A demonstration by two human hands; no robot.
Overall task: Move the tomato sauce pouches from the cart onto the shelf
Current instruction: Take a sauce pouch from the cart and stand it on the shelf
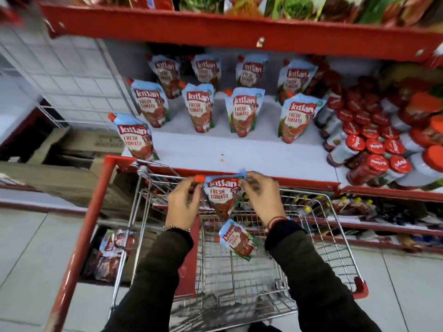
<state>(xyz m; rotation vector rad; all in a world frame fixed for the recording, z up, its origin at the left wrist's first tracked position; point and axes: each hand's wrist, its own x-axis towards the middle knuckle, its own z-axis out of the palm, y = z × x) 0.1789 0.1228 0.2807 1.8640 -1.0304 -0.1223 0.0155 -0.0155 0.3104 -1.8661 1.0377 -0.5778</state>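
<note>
Over the cart (pixel 239 279) both hands pinch one pouch (pixel 221 195); nine sit on the shelf (pixel 239 149), one's left inside

The pouches (pixel 223 200) look like glossy printed plastic film. The cart (pixel 299 236) is shiny metal wire; the shelf (pixel 239 152) is smooth, matt white.

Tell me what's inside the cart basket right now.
One tomato sauce pouch lies inside the wire cart, below the pouch held up by the left hand and right hand. Both sleeves cover the near part of the basket, so more there cannot be ruled out.
</note>
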